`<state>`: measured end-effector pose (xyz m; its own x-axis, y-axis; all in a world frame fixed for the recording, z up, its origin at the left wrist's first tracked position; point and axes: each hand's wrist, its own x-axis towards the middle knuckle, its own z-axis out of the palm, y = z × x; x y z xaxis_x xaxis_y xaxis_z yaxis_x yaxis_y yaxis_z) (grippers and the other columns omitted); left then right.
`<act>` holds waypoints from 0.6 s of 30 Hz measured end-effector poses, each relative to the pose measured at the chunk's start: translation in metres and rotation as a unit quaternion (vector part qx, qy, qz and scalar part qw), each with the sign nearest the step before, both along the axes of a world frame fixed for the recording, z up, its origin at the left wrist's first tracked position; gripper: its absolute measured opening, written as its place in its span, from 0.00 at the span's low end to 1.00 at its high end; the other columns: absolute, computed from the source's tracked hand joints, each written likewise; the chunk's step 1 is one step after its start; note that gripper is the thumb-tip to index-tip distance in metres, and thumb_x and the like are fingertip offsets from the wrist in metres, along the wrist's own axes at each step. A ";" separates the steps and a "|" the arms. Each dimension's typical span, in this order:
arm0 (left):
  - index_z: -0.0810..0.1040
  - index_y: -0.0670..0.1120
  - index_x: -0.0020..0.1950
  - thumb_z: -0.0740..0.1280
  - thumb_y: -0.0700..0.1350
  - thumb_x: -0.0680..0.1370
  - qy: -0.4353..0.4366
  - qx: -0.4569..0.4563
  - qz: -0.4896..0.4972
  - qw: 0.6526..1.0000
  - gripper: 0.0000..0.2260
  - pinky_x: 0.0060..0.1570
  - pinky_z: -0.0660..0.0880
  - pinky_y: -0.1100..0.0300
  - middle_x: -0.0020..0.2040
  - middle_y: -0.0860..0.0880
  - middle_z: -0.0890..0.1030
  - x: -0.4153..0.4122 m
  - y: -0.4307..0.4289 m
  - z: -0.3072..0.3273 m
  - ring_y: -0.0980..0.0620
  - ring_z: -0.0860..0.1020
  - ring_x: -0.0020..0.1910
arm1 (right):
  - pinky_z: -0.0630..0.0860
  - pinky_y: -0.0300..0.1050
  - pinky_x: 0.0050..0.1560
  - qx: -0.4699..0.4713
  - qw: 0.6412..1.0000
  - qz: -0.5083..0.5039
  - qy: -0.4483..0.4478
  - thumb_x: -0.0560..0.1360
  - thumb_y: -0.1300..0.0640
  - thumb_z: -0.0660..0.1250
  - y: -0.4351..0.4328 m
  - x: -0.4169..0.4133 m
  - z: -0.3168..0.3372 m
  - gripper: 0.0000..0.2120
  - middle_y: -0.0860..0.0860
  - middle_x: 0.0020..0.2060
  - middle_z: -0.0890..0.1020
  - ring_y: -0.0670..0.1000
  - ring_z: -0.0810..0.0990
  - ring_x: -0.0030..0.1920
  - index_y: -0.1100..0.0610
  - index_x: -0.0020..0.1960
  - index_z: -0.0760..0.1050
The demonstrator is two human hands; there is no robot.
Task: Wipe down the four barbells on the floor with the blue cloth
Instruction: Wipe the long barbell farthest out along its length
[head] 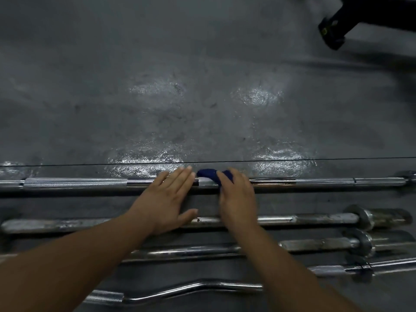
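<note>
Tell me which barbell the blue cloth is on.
The farthest barbell, top of the four; the right hand holds the blue cloth on it.

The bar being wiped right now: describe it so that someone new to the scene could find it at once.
On the grey floor lies a row of metal bars side by side. The bar meant is the farthest from the person, just below the thin dark seam. Its neighbours are duller or bent; it alone has the blue cloth on it, held by the right hand.
</note>
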<state>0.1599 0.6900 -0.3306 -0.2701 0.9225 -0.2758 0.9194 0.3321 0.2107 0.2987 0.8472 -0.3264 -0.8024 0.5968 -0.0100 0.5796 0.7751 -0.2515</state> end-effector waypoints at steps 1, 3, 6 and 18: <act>0.39 0.47 0.81 0.39 0.72 0.76 0.001 -0.002 0.010 1.000 0.42 0.78 0.41 0.48 0.82 0.48 0.41 -0.004 0.005 -0.001 0.51 0.38 0.79 | 0.71 0.54 0.65 0.013 1.000 0.026 -0.003 0.76 0.58 0.62 0.017 0.012 0.000 0.19 0.56 0.66 0.74 0.58 0.73 0.64 0.53 0.67 0.74; 0.43 0.47 0.82 0.37 0.72 0.75 0.000 -0.009 0.039 0.999 0.42 0.78 0.41 0.47 0.82 0.48 0.44 -0.016 0.020 -0.003 0.50 0.41 0.80 | 0.72 0.52 0.64 0.020 0.999 -0.031 0.016 0.75 0.59 0.60 0.053 0.036 -0.003 0.20 0.58 0.64 0.75 0.60 0.74 0.61 0.55 0.66 0.76; 0.44 0.46 0.82 0.36 0.73 0.73 0.017 -0.030 0.035 0.999 0.44 0.77 0.41 0.46 0.82 0.46 0.45 -0.029 0.035 -0.005 0.49 0.42 0.80 | 0.69 0.52 0.65 -0.005 0.980 -0.198 0.037 0.75 0.66 0.63 0.056 0.029 -0.011 0.19 0.59 0.63 0.76 0.62 0.73 0.63 0.59 0.64 0.78; 0.54 0.42 0.81 0.49 0.72 0.77 0.030 -0.008 -0.029 0.999 0.43 0.74 0.57 0.43 0.80 0.42 0.56 -0.015 -0.004 -0.007 0.45 0.55 0.79 | 0.73 0.54 0.60 0.032 0.994 -0.095 0.036 0.71 0.65 0.67 0.044 0.020 -0.011 0.23 0.56 0.60 0.78 0.59 0.75 0.58 0.56 0.65 0.77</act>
<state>0.1446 0.6856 -0.3381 -0.2328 0.9325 -0.2761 0.9482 0.2808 0.1489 0.3189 0.8911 -0.3369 -0.6721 0.7353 0.0866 0.6997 0.6691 -0.2505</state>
